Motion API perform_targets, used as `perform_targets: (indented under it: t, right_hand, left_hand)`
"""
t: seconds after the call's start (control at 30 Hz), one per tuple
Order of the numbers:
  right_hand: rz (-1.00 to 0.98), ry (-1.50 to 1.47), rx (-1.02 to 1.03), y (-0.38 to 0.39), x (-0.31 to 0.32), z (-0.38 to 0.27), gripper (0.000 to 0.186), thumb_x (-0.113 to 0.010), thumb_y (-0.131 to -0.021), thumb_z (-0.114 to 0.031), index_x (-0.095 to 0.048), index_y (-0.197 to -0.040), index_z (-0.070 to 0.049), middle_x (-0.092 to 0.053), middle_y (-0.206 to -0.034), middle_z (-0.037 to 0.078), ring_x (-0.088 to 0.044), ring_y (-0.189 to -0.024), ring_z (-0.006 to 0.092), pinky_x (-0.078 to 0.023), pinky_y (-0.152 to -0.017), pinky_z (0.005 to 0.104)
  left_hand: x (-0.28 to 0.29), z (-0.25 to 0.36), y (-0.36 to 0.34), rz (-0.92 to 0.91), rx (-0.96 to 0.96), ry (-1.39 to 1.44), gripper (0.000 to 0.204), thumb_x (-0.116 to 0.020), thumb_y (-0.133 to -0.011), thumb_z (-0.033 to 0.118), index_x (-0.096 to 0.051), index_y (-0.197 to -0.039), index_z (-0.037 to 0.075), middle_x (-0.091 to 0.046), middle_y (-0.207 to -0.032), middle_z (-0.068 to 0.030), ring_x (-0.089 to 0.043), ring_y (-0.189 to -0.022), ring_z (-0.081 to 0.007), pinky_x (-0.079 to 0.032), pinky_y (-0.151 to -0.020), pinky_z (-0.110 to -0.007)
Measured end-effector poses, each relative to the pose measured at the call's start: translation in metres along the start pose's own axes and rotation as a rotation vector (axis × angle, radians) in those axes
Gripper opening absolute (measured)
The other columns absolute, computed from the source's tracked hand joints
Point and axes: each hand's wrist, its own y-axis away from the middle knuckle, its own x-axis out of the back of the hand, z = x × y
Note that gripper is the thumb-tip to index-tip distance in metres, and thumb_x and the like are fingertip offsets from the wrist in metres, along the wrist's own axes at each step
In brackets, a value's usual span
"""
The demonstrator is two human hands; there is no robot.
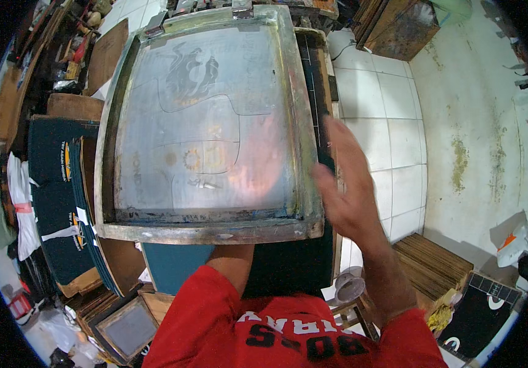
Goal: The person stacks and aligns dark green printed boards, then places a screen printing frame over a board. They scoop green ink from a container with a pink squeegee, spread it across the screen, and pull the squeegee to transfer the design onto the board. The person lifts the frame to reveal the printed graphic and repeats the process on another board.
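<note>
A wooden-framed printing screen (209, 234) with pale translucent mesh fills the middle, tilted above a dark board. Faint printed shapes and thin wavy lines mark its mesh. My left forearm passes under the screen's near edge, and my left hand (256, 161) shows hazily through the mesh, its fingers seemingly stretched out flat. Along the screen's right edge is my right hand (351, 184), slightly blurred, thumb apart from the fingers and nothing in its grasp. Dark fabric (291, 265) lies on the board beneath, partly hidden by the screen; a teal piece (175, 267) shows left of my forearm.
Stacked dark printed fabric pieces (55, 199) on boards stand at the left. A smaller framed screen (126, 328) leans at the lower left. On the right are a clear plastic cup (350, 285), a pile of brown boards (432, 264) and a stained wall (475, 135).
</note>
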Motion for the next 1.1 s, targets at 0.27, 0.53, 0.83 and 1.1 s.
perform_targets:
  t: [0.27, 0.53, 0.83, 1.1]
  right_hand:
    - [-0.254, 0.615, 0.282, -0.089, -0.101, 0.002, 0.076, -0.047, -0.103, -0.048, -0.044, -0.145, 0.016, -0.048, -0.150, 0.033, -0.041, -0.147, 0.0401, -0.013, -0.126, 0.0563]
    - [-0.450, 0.874, 0.239, -0.085, -0.074, -0.018, 0.068, -0.045, -0.105, -0.047, -0.051, -0.144, 0.008, -0.055, -0.146, 0.026, -0.044, -0.144, 0.0386, -0.014, -0.125, 0.0615]
    - [0.063, -0.767, -0.667, 0.026, -0.019, 0.000, 0.055, -0.043, -0.111, -0.039, -0.049, -0.145, 0.003, -0.060, -0.138, 0.019, -0.057, -0.127, 0.0295, -0.043, -0.111, 0.0420]
    - [-0.030, -1.300, -0.827, 0.051, 0.007, -0.007, 0.061, -0.042, -0.109, -0.047, -0.053, -0.140, 0.004, -0.066, -0.127, 0.019, -0.065, -0.116, 0.0281, -0.050, -0.104, 0.0430]
  left_hand:
    - [0.000, 0.010, 0.001, 0.015, -0.005, 0.043, 0.071, -0.047, -0.103, 0.049, -0.035, -0.155, 0.002, -0.037, -0.160, -0.0184, -0.037, -0.148, -0.0323, -0.024, -0.125, -0.054]
    - [0.002, 0.018, 0.006, 0.034, -0.023, 0.093, 0.074, -0.045, -0.103, 0.052, -0.033, -0.156, 0.002, -0.035, -0.161, -0.0183, -0.034, -0.149, -0.0322, -0.022, -0.126, -0.054]
    - [0.001, 0.030, 0.015, 0.034, -0.076, 0.167, 0.077, -0.043, -0.102, 0.055, -0.031, -0.157, 0.003, -0.033, -0.163, -0.0182, -0.032, -0.150, -0.0320, -0.019, -0.126, -0.054]
    - [0.003, 0.079, 0.025, -0.018, -0.173, 0.248, 0.079, -0.041, -0.102, 0.058, -0.029, -0.159, 0.004, -0.030, -0.164, -0.0181, -0.029, -0.152, -0.0319, -0.018, -0.127, -0.054]
